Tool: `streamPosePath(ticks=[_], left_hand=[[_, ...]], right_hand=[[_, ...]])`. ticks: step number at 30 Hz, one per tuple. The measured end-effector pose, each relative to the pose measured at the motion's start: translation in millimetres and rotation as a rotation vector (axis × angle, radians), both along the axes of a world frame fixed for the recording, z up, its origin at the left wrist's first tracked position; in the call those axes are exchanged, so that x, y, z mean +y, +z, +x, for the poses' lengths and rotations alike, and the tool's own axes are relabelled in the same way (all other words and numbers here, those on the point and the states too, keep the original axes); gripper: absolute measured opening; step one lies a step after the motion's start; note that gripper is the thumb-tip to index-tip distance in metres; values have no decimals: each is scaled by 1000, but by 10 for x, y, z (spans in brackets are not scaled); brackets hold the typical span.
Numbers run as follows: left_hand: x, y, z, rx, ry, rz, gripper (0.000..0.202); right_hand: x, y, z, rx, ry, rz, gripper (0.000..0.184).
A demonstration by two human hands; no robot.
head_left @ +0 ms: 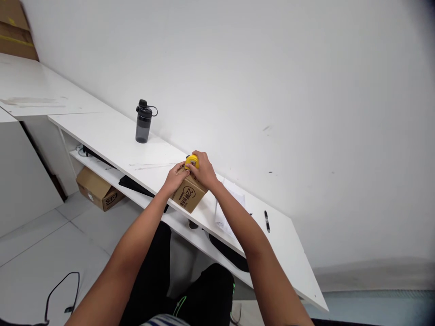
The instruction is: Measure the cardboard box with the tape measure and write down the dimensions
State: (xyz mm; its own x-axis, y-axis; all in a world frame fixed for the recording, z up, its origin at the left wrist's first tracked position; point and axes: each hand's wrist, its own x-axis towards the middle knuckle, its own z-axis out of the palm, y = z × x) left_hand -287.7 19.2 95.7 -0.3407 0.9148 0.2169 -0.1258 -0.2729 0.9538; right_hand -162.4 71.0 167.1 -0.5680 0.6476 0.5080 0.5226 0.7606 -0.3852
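A small brown cardboard box (189, 196) with a round black print stands at the front edge of the white desk (112, 136). On top of it is a yellow tape measure (192, 161). My right hand (203, 170) is wrapped around the tape measure from the right. My left hand (175, 176) rests on the box's top left, its fingertips pinched at the tape measure's lower edge. Both forearms reach in from the bottom of the view.
A dark bottle (143, 122) with a black cap stands further left on the desk. White papers (228, 208) and a black pen (267, 221) lie right of the box. A lower shelf (102, 170) carries dark items. A cardboard box (97, 190) and a cable (61, 290) lie on the floor.
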Motion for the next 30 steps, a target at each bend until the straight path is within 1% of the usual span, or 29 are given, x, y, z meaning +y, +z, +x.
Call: streamPosePath(ticks=[2, 6, 9, 11, 13, 15, 17, 20, 22, 24, 27, 28, 30], left_hand=[[-5, 4, -1, 21, 33, -21, 56], [-33, 37, 0, 13, 7, -46, 59], [-47, 57, 14, 10, 3, -65, 60], [-46, 60, 26, 16, 8, -67, 59], [-35, 54, 31, 22, 11, -67, 59], [-13, 44, 24, 28, 17, -61, 60], [16, 38, 7, 34, 25, -52, 59], [38, 41, 11, 49, 33, -36, 56], [6, 38, 82, 78, 56, -22, 55], [-80, 5, 226, 120, 91, -5, 56], [-280, -119, 495, 200, 186, -52, 69], [-345, -165, 559, 226, 235, -95, 75], [-431, -216, 598, 243, 297, -160, 80]], right_hand=[[-74, -9, 202, 7, -13, 6, 39], [-214, -85, 790, 88, -69, 9, 39], [-297, -166, 1192, 148, -109, -33, 41], [-332, -217, 1352, 188, -144, -94, 44], [-342, -252, 1410, 235, -174, -143, 47], [-325, -261, 1377, 271, -185, -135, 48], [-286, -244, 1264, 273, -172, -73, 48], [-201, -188, 969, 198, -92, 24, 47], [-139, -148, 716, 126, -18, 50, 46], [-88, -111, 461, 90, 47, 44, 45], [-61, -65, 170, 106, 122, -3, 48], [-70, -55, 113, 123, 123, -16, 50], [-110, -45, 62, 188, 52, -19, 52]])
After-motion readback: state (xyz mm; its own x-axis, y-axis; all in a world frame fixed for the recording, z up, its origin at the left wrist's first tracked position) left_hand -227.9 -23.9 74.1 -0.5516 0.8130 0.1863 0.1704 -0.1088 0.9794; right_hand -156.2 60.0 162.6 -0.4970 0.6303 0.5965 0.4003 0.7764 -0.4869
